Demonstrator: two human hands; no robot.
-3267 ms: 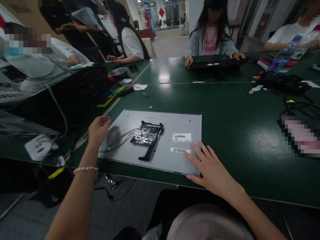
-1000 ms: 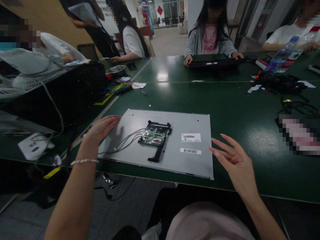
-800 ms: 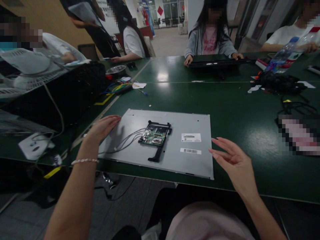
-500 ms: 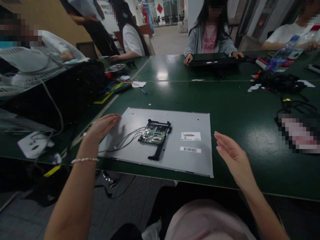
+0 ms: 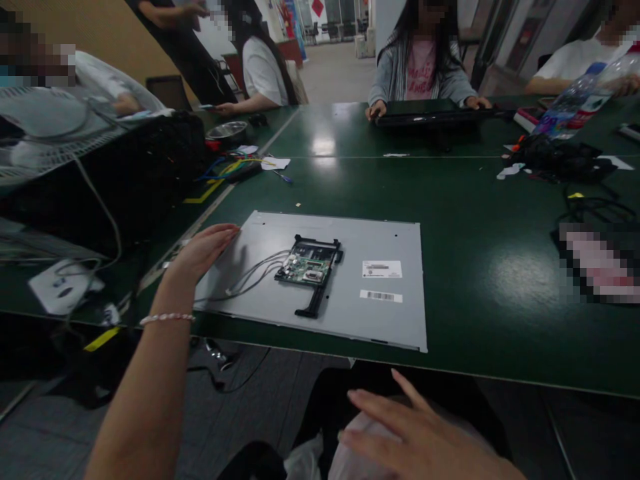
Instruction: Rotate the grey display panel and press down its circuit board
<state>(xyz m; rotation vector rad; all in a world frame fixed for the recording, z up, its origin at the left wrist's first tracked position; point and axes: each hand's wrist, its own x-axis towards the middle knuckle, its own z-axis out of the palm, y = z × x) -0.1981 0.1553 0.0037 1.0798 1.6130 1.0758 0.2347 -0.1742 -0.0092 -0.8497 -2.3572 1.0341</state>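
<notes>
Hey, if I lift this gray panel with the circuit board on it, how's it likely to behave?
The gray panel is probably stiff, given its flat face and straight edges. Its smooth surface may feel slippery. The thin, curved cables will likely flop.

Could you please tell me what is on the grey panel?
The grey panel bears a circuit board in a black bracket, grey cables and two white labels. The surface beneath the board is hidden.

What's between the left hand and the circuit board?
Grey cables and bare metal panel lie between the left hand and the circuit board, head view.
</notes>
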